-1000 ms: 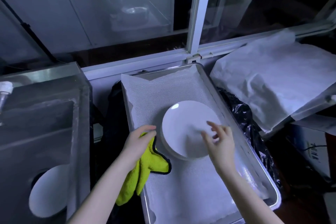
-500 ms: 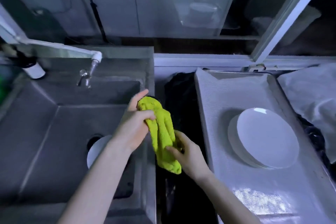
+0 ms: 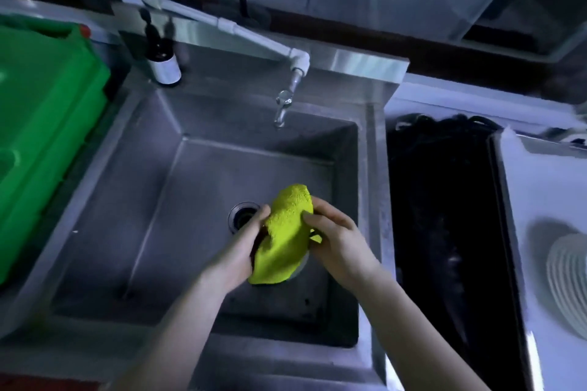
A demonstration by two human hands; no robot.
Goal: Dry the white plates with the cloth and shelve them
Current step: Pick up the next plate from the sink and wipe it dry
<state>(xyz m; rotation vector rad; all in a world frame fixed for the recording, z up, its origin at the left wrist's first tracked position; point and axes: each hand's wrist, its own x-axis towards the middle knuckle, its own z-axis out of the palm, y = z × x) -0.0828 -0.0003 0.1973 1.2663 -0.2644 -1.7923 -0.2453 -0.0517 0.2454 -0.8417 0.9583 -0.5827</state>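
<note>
Fingers [image 3: 261, 215] of the left hand [image 3: 241, 251] curl into one side of the yellow-green cloth [image 3: 286, 232]. The right hand [image 3: 336, 244] pinches the other side, so the cloth is bunched between them over the sink [image 3: 222, 124].

Head view: a pale sliver of white plate [image 3: 302, 265] shows under the cloth's lower edge. I cannot tell whether it lies in the basin or is lifted. Dried plates [image 3: 568, 279] are stacked on the lined tray [image 3: 503, 216] at the right, well apart.

The step looks like readying the cloth for the sink plate. Next, one hand probably needs to take the plate's rim while the other wipes.

The dark bottle [image 3: 163, 67] has a white label, but its print is too blurred to read.
</note>
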